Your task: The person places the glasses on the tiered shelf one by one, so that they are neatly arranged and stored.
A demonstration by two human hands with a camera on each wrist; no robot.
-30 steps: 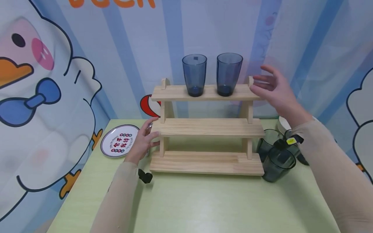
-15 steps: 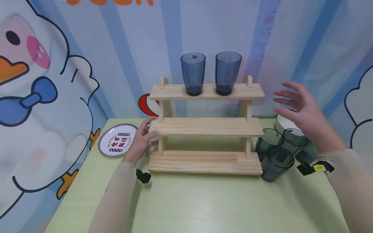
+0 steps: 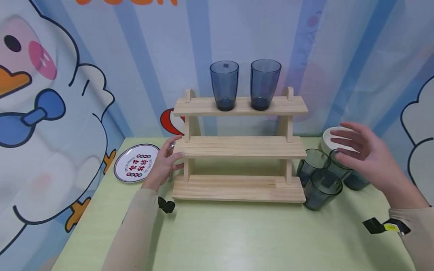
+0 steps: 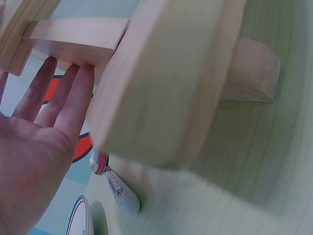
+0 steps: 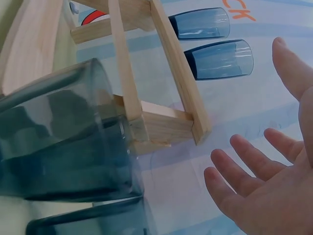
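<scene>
A three-tier wooden rack (image 3: 240, 147) stands on the table. On its top tier stand two upright blue glasses, a left glass (image 3: 225, 84) and a right glass (image 3: 265, 83). My left hand (image 3: 161, 167) is at the rack's left side; in the left wrist view its fairly straight fingers (image 4: 73, 100) touch a wooden support (image 4: 78, 39). To the right of the rack, my right hand (image 3: 367, 160) hovers with spread fingers and holds nothing. It partly covers a cluster of dark tinted glasses, among them a front glass (image 3: 322, 190) and a back glass (image 3: 313, 163).
A white plate (image 3: 135, 163) with red lettering lies left of the rack. Behind the dark glasses is a white round dish (image 3: 330, 139), partly hidden. In the left wrist view a white-handled utensil (image 4: 122, 193) lies behind the rack. A printed cloth (image 3: 149, 75) hangs behind the table.
My right hand has moved away from the rack's top right end, going right and down to above the dark glasses. The left hand stays at the rack; the blue glasses have not moved.
</scene>
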